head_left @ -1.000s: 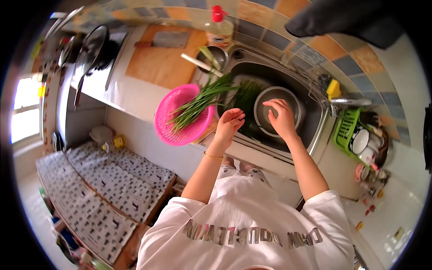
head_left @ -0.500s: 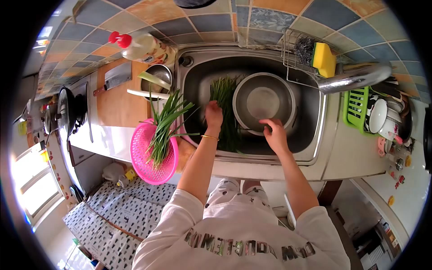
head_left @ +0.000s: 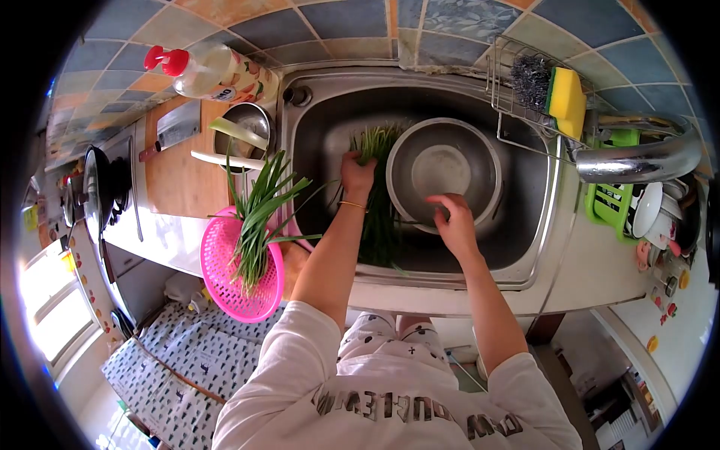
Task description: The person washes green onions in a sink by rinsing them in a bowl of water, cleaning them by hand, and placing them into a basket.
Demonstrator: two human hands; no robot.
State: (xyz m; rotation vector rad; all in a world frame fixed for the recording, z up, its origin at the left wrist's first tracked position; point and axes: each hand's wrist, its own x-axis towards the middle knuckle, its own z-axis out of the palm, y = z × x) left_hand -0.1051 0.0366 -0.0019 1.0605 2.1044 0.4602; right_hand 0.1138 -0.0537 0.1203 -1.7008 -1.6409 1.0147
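A bunch of green chives (head_left: pixel 381 232) lies lengthwise in the steel sink (head_left: pixel 315 120), left of a round metal basin (head_left: pixel 441 171). My left hand (head_left: pixel 358 174) is closed around the chives near their upper end, its fingertips partly hidden. Over the basin's near rim, my right hand (head_left: pixel 453 219) is open, thumb and forefinger apart, with nothing between them. Left of the sink, more chives (head_left: pixel 259 225) lie across a pink colander (head_left: pixel 215 255), their leaves reaching past its edge.
A cutting board (head_left: pixel 176 180) with a cleaver (head_left: pixel 178 126) is on the left, near a metal bowl (head_left: pixel 259 120) holding scallion pieces. A capped bottle (head_left: pixel 217 75) stands behind. The faucet (head_left: pixel 637 159) and a wire rack (head_left: pixel 510 90) with a yellow sponge (head_left: pixel 567 101) are right.
My left hand has shifted slightly along the chives toward their upper end. My right hand stays over the basin's near rim, and the camera view has moved a little.
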